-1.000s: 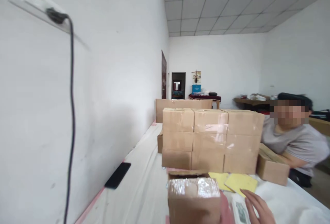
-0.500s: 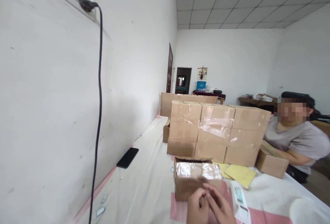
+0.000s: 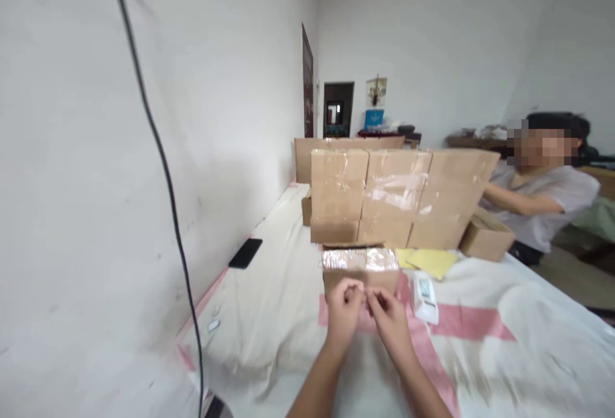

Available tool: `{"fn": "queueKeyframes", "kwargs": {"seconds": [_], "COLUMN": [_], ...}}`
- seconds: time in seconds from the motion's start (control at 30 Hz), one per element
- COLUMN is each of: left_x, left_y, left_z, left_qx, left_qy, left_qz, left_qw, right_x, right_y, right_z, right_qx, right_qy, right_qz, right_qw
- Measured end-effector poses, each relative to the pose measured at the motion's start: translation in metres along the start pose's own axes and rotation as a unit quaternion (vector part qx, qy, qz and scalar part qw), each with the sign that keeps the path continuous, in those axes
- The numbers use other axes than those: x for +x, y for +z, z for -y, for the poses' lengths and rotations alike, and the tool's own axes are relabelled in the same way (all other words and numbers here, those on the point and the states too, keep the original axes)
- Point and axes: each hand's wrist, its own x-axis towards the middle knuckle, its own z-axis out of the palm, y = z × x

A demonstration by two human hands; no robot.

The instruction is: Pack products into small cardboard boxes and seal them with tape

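Phone [image 3: 246, 253]: black, flat on the cloth-covered bench [image 3: 273, 296], well left of your fingers, apparently set aside. Left hand [image 3: 344, 299]: fingertips drawn together, near the right's; you cannot tell whether anything small is pinched there. Taped carton [image 3: 360, 266]: just beyond your fingers, probably for easy reach. Right hand [image 3: 388, 309]: fingertips likewise together, mirrored, perhaps for fine control. White device [image 3: 425, 296]: just right of your fingers, display upward, presumably for reading.

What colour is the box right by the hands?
The box is brown with shiny tape; it shows best in the head view.
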Motion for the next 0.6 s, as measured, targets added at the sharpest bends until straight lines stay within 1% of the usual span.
{"fn": "queueKeyframes", "kwargs": {"seconds": [0.07,0.13,0.27,0.37,0.43,0.53,0.6], "left_x": [0.000,0.001,0.000,-0.001,-0.001,0.000,0.002], "left_y": [-0.005,-0.007,-0.009,-0.008,-0.008,-0.009,-0.011], "left_z": [-0.009,-0.012,-0.011,-0.010,-0.012,-0.014,-0.014], "left_qx": [-0.014,-0.018,-0.041,-0.055,-0.054,-0.051,-0.047], "left_qy": [0.001,-0.007,-0.021,-0.020,-0.017,-0.013,-0.010], "left_qz": [-0.006,-0.011,0.001,0.004,0.006,0.015,0.009], "left_qw": [1.000,1.000,0.999,0.998,0.998,0.998,0.999], "right_x": [0.001,0.002,0.002,0.001,0.001,0.002,0.003], "right_y": [0.002,0.004,0.010,0.014,0.016,0.017,0.017], "right_z": [0.008,0.012,0.016,0.017,0.017,0.016,0.015], "right_qx": [0.012,0.025,0.063,0.094,0.106,0.097,0.079], "right_qy": [0.002,0.017,0.049,0.060,0.067,0.070,0.066], "right_qz": [-0.006,-0.008,-0.009,0.000,-0.004,-0.014,-0.012], "right_qw": [1.000,1.000,0.997,0.994,0.992,0.993,0.995]}}
